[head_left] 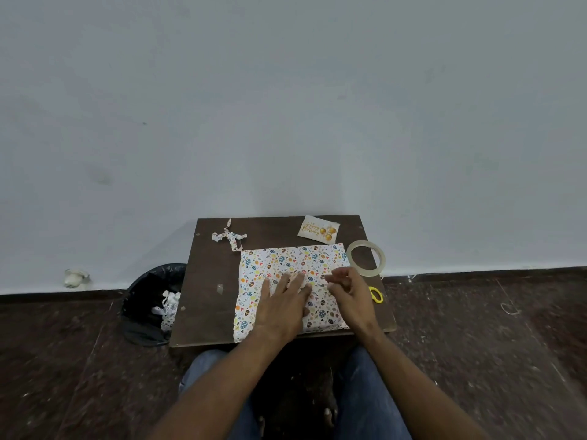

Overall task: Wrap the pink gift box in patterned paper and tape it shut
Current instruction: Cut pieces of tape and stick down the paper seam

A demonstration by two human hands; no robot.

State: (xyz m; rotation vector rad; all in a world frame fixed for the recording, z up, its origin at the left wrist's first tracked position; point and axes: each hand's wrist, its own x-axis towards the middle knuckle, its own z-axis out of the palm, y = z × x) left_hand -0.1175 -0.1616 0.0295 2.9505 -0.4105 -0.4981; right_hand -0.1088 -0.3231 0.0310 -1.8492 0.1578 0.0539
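The paper covers the box entirely, so no pink shows; the parcel lies flat on the dark tabletop, under both hands. The left hand lies palm down on the paper with fingers straight and spread, its grip wide, pressing the wrap. The right hand hovers just right of the left fingertips, fingers loosely curled with thumb and forefinger near each other over the paper; whether this grip pinches anything cannot be told. Both forearms reach in from below, over knees in blue jeans.

Beyond the hands, at the far edge, a card reads "Happy Birthday" in gold with balloons. A tape roll lies just right of the parcel, above the right hand; yellow scissors peek out beside the right wrist. Paper scraps lie at the far left corner. Left of the tabletop a black bin holds more scraps
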